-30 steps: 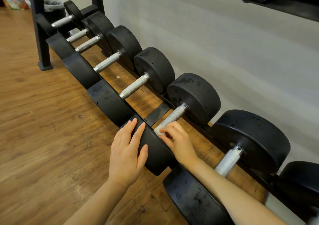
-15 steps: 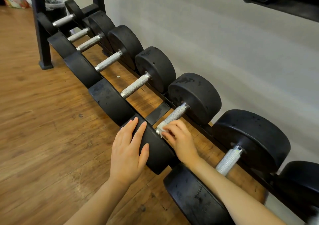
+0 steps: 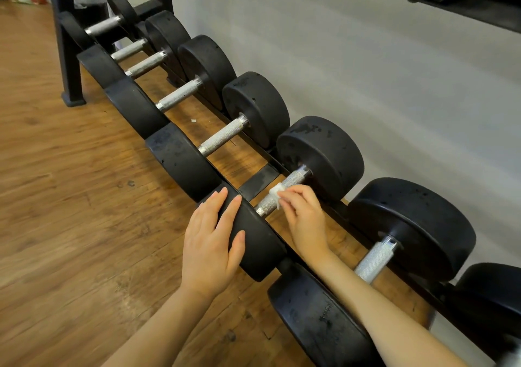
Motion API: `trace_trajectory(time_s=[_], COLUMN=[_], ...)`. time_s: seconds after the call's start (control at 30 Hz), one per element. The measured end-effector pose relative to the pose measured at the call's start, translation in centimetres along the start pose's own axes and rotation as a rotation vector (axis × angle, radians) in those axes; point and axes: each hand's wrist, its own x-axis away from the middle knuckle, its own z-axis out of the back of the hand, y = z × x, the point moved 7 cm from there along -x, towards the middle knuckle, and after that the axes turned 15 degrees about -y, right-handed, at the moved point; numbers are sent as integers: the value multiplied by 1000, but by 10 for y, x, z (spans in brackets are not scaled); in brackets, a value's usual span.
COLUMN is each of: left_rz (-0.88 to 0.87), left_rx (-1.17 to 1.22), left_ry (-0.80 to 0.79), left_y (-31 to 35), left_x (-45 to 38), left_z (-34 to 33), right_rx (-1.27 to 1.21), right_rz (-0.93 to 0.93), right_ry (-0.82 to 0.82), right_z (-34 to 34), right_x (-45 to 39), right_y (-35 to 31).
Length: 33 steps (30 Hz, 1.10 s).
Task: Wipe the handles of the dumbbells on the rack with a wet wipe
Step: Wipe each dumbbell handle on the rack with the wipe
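Seven black round-headed dumbbells (image 3: pixel 320 152) are resting racked; flat left hand (image 3: pixel 210 242) is pressing one head, right hand (image 3: pixel 303 216) is pinching one white wet wipe (image 3: pixel 276 192) against its knurled handle (image 3: pixel 282 192).

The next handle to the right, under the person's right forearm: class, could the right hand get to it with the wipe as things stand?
Probably yes. That handle lies bare beside the right forearm, nothing over it. The right hand pinches the wet wipe on the neighbouring handle.

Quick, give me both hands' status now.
Left hand: open, fingers flat on the black round dumbbell head.
Right hand: pinching the white wet wipe against the knurled metal handle.
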Motion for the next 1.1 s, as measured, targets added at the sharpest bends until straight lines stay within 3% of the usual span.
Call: trace_trajectory(time_s=[0.07,0.27,0.47,0.6,0.83,1.1], left_rz=[-1,4,2,0,-14,-23], left_rx=[4,11,13,14,8,-23], left_ry=[0,-1,8,8,-6,-161], left_y=[0,-1,-2,-2,-4,-6], left_x=[0,0,1,0,-1,-2], left_z=[0,-1,0,-2,-2,9], right_rx=[2,134,188,185,131,183], right_rz=[-22,192,74,141,145,108], right_ry=[11,-183,13,-74,-65,-60], right_z=[2,-19,0,-10,-5,17], right_x=[-1,5,-2,2,2,-10], right_y=[1,-24,-11,-18,-18,-38])
